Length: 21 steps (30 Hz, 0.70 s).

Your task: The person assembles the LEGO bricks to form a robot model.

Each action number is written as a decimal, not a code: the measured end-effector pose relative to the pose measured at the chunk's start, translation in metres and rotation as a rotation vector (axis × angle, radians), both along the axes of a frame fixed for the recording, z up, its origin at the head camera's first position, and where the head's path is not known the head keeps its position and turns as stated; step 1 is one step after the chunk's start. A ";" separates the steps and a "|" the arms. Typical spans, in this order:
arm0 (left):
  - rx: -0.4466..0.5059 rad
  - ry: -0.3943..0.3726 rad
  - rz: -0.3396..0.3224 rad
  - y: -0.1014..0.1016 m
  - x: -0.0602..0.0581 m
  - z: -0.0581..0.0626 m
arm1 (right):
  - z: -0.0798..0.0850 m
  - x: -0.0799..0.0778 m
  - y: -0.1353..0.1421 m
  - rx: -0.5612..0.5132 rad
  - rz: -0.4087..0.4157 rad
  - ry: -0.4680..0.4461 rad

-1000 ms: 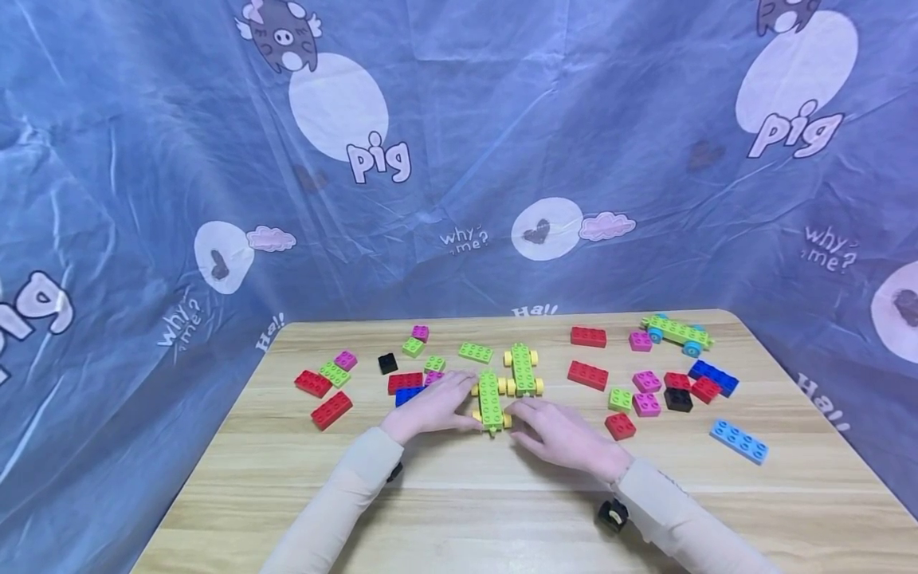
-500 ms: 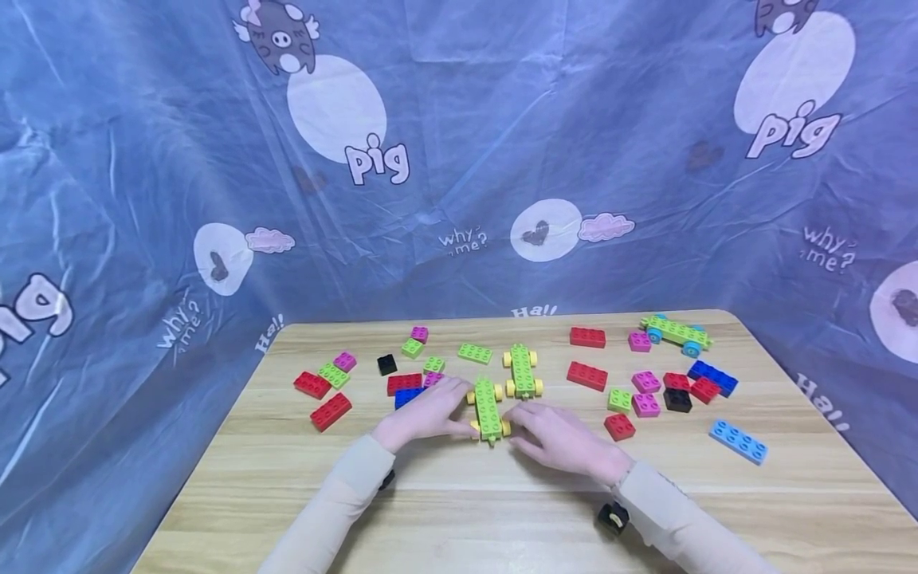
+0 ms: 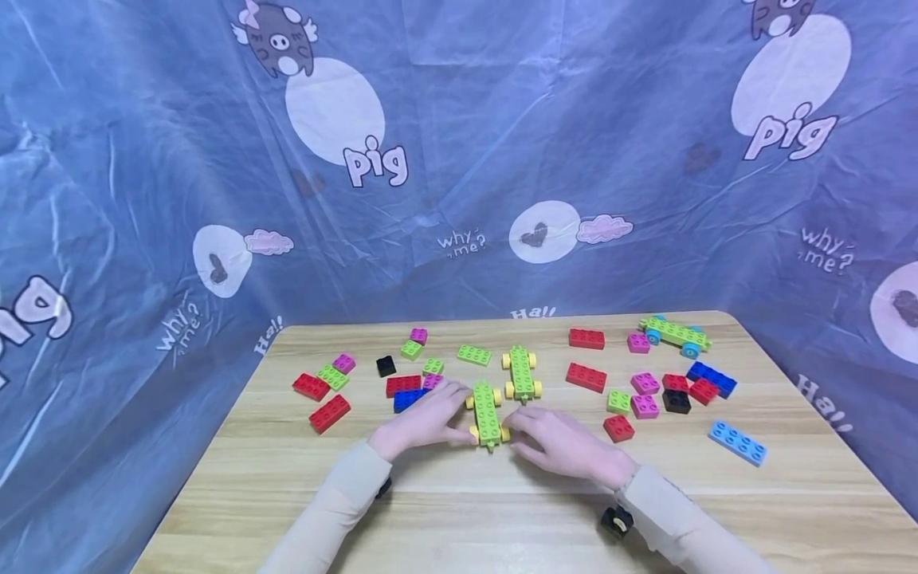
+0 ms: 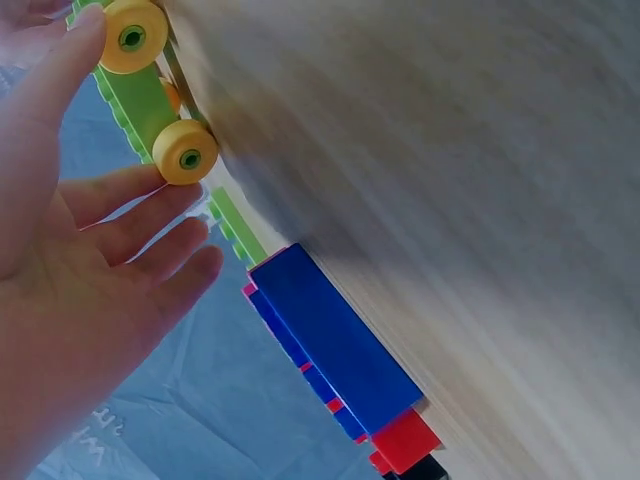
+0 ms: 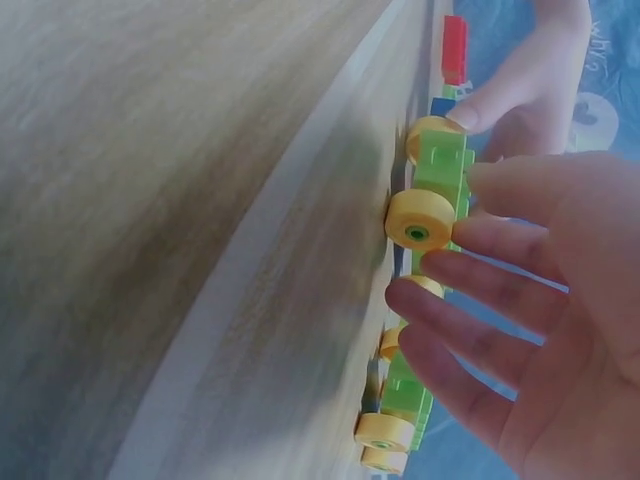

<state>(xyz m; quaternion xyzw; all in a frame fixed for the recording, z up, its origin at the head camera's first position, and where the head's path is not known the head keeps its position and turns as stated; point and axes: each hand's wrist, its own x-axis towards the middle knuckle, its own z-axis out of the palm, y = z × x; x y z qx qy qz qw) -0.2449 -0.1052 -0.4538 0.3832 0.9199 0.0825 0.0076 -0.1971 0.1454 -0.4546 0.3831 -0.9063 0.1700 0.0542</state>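
Observation:
A lime-green toy car base [image 3: 486,414] with yellow wheels lies in the middle of the table. My left hand [image 3: 423,416] spans its left side, thumb at the near wheel and forefinger at the far wheel. In the left wrist view, these yellow wheels [image 4: 188,152] sit between thumb and forefinger. My right hand [image 3: 562,442] is at the car's near right wheel, fingers loosely bent; in the right wrist view its fingertips [image 5: 470,235] are close to that wheel, and contact is unclear. Just beyond stands a second lime-green car base [image 3: 522,373] with yellow wheels.
Red, blue, black, pink and green bricks lie on the left, including a blue brick [image 3: 409,400] beside my left hand. More bricks lie on the right, with a light blue brick [image 3: 737,443] near that edge. A blue-wheeled car base [image 3: 676,335] stands at the back right.
The near car base has slid toward me and slightly left, my left hand moving along with it. My right hand has hardly moved. The second car base stays in place.

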 end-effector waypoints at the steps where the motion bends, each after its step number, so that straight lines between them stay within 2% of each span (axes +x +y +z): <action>1: -0.005 -0.011 0.005 0.000 0.001 0.001 | 0.000 0.000 0.000 0.000 0.004 -0.004; 9: 0.019 -0.086 0.015 -0.002 0.007 0.003 | 0.003 0.003 0.001 0.011 0.039 -0.017; 21: 0.033 -0.061 -0.022 -0.003 0.012 0.002 | 0.002 0.003 0.003 -0.014 0.041 -0.015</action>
